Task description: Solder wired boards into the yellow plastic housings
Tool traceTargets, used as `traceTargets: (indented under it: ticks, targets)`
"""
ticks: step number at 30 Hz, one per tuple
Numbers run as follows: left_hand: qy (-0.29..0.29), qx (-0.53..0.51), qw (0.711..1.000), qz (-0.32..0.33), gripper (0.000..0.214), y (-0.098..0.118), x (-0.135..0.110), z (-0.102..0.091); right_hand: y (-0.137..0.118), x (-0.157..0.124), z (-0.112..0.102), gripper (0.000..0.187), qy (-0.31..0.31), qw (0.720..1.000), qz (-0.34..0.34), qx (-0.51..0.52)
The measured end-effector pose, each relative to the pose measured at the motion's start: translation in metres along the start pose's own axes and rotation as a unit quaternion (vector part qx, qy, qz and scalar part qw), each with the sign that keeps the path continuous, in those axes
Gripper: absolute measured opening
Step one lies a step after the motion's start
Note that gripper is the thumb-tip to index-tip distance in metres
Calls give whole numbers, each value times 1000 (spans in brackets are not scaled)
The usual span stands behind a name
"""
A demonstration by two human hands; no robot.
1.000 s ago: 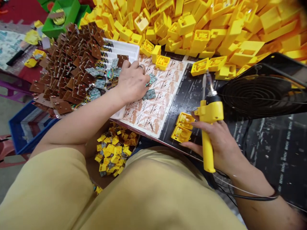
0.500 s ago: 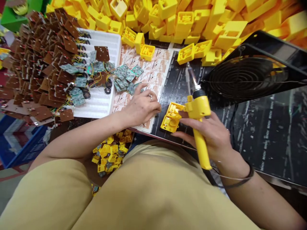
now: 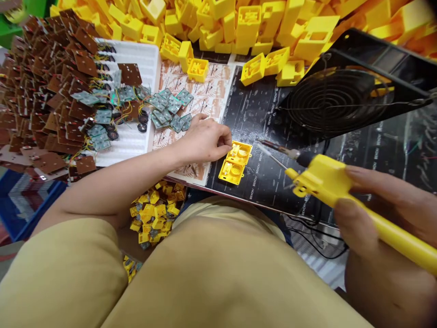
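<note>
Two small yellow plastic cases [image 3: 231,171] lie side by side on the black bench mat, open sides up, each with a round grille inside. My left hand [image 3: 208,140] has its thumb and forefinger pinched at the left edge of the upper case. In my right hand [image 3: 382,246] is a yellow soldering gun [image 3: 329,175], its grip wrapped by thumb and fingers. The gun's hot tip and thin feed tube point left, just right of the cases and apart from them. Green circuit boards [image 3: 170,107] lie in a loose heap beyond my left hand.
A black fan [image 3: 331,100] stands at the right. Yellow housings [image 3: 205,23] are heaped along the back. Brown boards with wires and small speakers cover a white foam tray [image 3: 145,59] at the left. A container of yellow parts [image 3: 155,214] sits below the bench edge.
My right hand has drawn the soldering gun right and toward me, tilting it from upright to pointing left. My left hand has closed in on the upper case's edge.
</note>
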State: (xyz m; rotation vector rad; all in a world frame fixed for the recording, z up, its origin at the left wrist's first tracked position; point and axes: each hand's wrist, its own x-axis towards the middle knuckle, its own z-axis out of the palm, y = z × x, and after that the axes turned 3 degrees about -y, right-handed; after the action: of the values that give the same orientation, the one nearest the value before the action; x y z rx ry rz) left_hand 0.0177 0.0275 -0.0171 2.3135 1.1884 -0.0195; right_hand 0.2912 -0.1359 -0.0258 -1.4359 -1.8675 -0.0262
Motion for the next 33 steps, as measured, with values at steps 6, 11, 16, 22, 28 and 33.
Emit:
traceTargets:
  ticks: [6, 11, 16, 22, 28, 33]
  targets:
    - [-48, 47, 998, -14, 8, 8, 16, -11, 4, 12, 18, 31, -69, 997, -26, 10]
    - [-59, 82, 995, -15, 12, 12, 16, -14, 3, 18, 18, 42, -53, 996, -74, 18]
    - [-68, 93, 993, -24, 12, 17, 19, -14, 3, 20, 23, 43, -51, 991, -118, 31]
    - [-72, 91, 993, -32, 13, 19, 21, -16, -2, 27, 29, 28, -38, 982, -161, 96]
    - [-48, 82, 996, -6, 9, 13, 23, -13, -4, 38, 33, 22, -35, 978, -190, 76]
    - [-53, 79, 995, -18, 8, 16, 24, -13, -6, 42, 27, 20, -78, 971, -199, 108]
